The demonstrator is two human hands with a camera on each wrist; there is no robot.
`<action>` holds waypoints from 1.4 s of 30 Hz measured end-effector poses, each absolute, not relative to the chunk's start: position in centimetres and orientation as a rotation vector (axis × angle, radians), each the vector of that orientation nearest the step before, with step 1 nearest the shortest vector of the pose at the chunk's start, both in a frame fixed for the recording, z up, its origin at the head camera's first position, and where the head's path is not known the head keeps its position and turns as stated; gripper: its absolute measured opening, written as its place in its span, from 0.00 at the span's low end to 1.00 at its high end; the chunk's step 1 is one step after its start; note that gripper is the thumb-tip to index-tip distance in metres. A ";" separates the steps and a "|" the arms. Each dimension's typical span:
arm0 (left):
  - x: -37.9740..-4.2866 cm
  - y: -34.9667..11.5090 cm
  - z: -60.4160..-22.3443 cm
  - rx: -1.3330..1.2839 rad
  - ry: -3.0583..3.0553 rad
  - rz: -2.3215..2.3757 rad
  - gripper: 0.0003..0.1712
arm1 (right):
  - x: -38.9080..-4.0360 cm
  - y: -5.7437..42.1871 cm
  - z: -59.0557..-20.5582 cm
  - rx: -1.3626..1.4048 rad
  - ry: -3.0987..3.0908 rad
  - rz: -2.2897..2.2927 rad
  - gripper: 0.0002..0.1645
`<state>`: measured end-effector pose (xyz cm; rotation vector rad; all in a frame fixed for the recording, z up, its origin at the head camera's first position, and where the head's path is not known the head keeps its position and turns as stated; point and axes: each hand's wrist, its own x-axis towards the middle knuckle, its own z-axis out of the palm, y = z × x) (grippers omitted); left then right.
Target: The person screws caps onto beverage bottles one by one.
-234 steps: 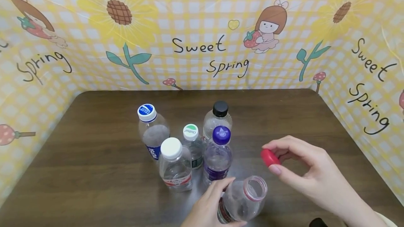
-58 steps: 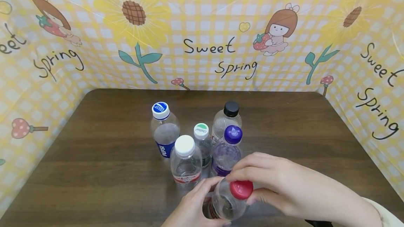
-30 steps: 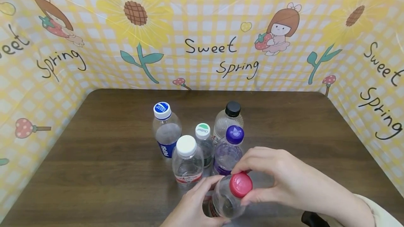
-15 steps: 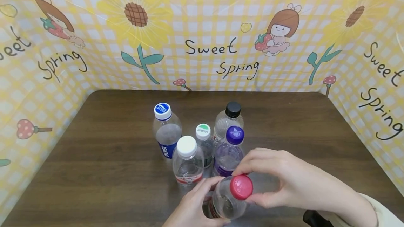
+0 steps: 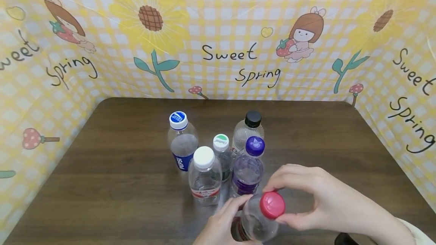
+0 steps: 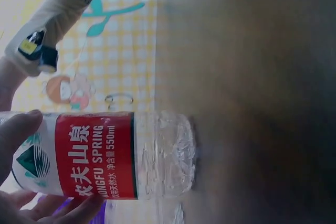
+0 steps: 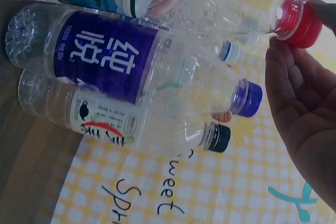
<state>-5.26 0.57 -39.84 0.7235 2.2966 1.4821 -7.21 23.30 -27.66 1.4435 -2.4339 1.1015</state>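
A clear Nongfu Spring water bottle (image 5: 256, 219) stands at the front of the table, held round its body by my left hand (image 5: 221, 225). Its red label (image 6: 97, 156) faces the left wrist camera, with fingers and thumb on either side. On the bottle's mouth sits a red cap (image 5: 272, 204). My right hand (image 5: 321, 199) pinches that cap by its edge between thumb and fingers. The right wrist view shows the cap (image 7: 300, 22) at the neck with fingertips on its side. Just behind stands a purple-capped bottle (image 5: 247, 171).
Several capped empty bottles cluster behind: a white-capped one (image 5: 205, 175), a small green-and-white-capped one (image 5: 223, 160), a blue-and-white-capped Pepsi bottle (image 5: 182, 146) and a black-capped one (image 5: 250, 133). A yellow checked cloth (image 5: 231, 18) hangs round the dark wooden table (image 5: 102, 180).
Earlier the right hand held the red cap away from the uncapped bottle; now the cap is on its mouth. Over the last second the right fingers have shifted round the cap.
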 end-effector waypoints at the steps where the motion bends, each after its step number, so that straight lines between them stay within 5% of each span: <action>1: -5.2 0.9 -39.9 0.738 2.312 1.482 0.45 | -7.2 23.5 -27.8 1.452 -2.423 1.116 0.28; 10: -5.0 5.2 -38.8 0.694 2.439 1.385 0.44 | -7.6 27.0 -27.9 1.411 -2.366 1.176 0.37; 18: -6.2 9.2 -38.7 0.822 2.635 1.341 0.42 | -8.7 30.2 -28.2 1.255 -2.366 1.148 0.33; 42: -10.4 14.7 -39.3 0.513 2.801 1.474 0.39 | -11.9 32.5 -30.0 0.709 -2.524 1.329 0.31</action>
